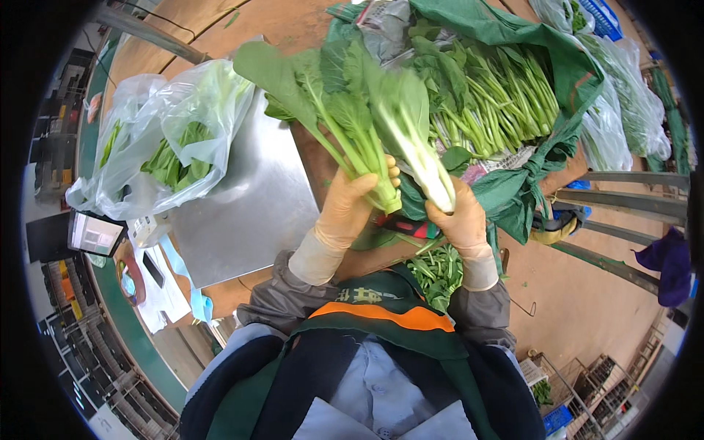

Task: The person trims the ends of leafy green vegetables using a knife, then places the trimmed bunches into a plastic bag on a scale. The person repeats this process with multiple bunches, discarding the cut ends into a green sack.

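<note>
Gloved in pale yellow, my left hand (352, 201) grips a bunch of leafy greens (344, 124) by its stem end, leaves pointing away from me. My right hand (459, 212), gloved the same way, holds a single leafy head with white stalks (421, 154) by its base; its upper part is blurred. Both bunches are held up side by side over the table edge. Just beyond, bundled greens (489, 104) lie on printed paper in a green woven sack (572, 60). A red and black handled tool (408, 225) rests on the table between my wrists, partly hidden.
A steel plate (247, 220) lies left, with clear plastic bags of greens (165, 148) on it. A small screen (96, 234), papers and a tape roll (131, 279) are at far left. Loose leaves (439, 275) lie below the table edge. More bagged greens (627, 99) stand right.
</note>
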Motion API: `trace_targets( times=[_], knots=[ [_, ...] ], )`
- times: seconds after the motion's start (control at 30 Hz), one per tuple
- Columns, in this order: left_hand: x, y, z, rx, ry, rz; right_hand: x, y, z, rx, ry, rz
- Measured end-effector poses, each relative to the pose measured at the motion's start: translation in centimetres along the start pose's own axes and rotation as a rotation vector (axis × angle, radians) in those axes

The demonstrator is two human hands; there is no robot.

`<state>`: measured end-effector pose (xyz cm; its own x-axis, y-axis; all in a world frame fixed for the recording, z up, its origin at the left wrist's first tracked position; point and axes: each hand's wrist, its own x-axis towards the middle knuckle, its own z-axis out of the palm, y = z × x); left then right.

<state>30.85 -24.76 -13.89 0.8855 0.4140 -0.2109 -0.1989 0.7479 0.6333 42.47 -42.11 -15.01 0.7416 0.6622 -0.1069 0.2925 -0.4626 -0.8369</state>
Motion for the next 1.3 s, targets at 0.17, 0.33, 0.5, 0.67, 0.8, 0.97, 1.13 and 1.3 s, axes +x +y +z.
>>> trace_targets(
  times=[0.17,0.33,0.5,0.67,0.8,0.97,1.13,1.3],
  knots=[
    [-0.2,-0.3,-0.4,0.003,0.0,-0.005,-1.7,4.8,2.0,-0.021,0.053,0.059],
    [0.0,-0.8,-0.7,-0.05,-0.005,0.016,-3.5,4.6,-3.4,0.872,-0.079,0.438],
    [0.1,-1.0,0.1,-0.063,-0.039,-0.026,-10.2,4.3,-10.3,0.983,-0.011,0.33],
    [0.7,-2.1,1.0,-0.073,-0.13,-0.081,-24.1,4.8,-18.3,0.701,0.015,0.499],
    [1.1,-3.2,1.0,-0.122,-0.17,-0.139,-30.2,12.0,-17.8,-0.155,-0.035,1.127],
    [1.2,-3.1,1.4,-0.106,-0.251,-0.167,-17.3,6.6,-9.5,0.173,0.283,0.522],
    [1.1,-2.9,1.2,-0.232,-0.203,-0.23,-7.1,-0.6,-1.8,0.449,0.019,0.122],
    [1.3,-3.7,1.3,-0.1,-0.141,-0.194,-3.5,-1.7,1.4,0.421,0.069,-0.065]
  ],
)
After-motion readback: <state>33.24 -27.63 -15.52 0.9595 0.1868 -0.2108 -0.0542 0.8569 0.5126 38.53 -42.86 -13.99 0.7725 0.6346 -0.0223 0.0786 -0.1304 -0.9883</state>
